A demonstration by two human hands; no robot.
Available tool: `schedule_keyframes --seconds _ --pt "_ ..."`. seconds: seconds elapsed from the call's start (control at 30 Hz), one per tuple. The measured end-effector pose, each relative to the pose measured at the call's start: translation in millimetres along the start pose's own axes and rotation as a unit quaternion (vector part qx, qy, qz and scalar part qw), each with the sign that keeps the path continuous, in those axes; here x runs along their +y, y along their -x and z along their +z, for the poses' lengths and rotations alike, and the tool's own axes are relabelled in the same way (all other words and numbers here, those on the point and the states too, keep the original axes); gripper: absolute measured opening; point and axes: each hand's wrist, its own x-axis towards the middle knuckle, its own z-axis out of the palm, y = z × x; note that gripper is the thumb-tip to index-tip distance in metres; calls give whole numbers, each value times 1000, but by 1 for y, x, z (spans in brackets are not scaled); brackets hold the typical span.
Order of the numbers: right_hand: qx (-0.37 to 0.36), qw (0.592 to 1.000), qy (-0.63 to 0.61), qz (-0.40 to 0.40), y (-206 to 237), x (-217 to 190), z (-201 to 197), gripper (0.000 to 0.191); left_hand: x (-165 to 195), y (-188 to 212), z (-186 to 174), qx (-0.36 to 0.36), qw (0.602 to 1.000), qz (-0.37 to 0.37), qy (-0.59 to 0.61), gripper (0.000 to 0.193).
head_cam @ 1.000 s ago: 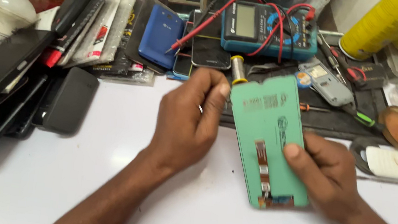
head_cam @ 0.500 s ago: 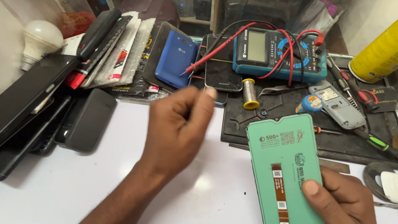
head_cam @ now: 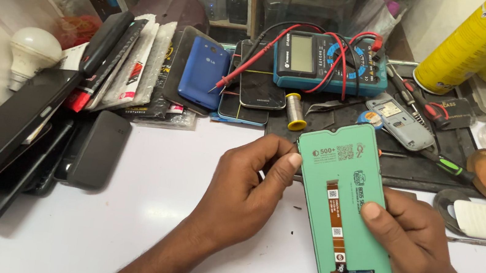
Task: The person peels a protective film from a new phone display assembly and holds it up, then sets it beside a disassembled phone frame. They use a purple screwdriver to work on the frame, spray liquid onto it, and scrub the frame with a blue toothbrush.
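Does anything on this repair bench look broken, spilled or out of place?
Nothing looks spilled or clearly broken. The green-backed phone screen held by the right hand and touched by the left hand seems intact. The oddest sight is the untidy, leaning heap of dark phones at the left.

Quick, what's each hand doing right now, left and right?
Left hand: fingers curled, thumb touching the left edge of the green phone screen panel.
Right hand: closed on the panel, thumb on its back.

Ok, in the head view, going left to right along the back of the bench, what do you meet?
White light bulb → blue phone → solder spool → multimeter → yellow spray can.
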Motion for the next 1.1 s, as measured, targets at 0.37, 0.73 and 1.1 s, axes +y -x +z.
schedule_keyframes --seconds 0.37,0.73,1.1 --pt "-19 974 -216 60 0 12 -12 44 -23 -4 1 -2 991 -67 116 41" --pt "-16 981 -167 95 -4 -4 -2 49 -11 -3 3 -59 979 -68 182 28" --pt "-14 980 -192 53 -2 3 -4 41 -37 -5 -2 45 992 -1 122 29"
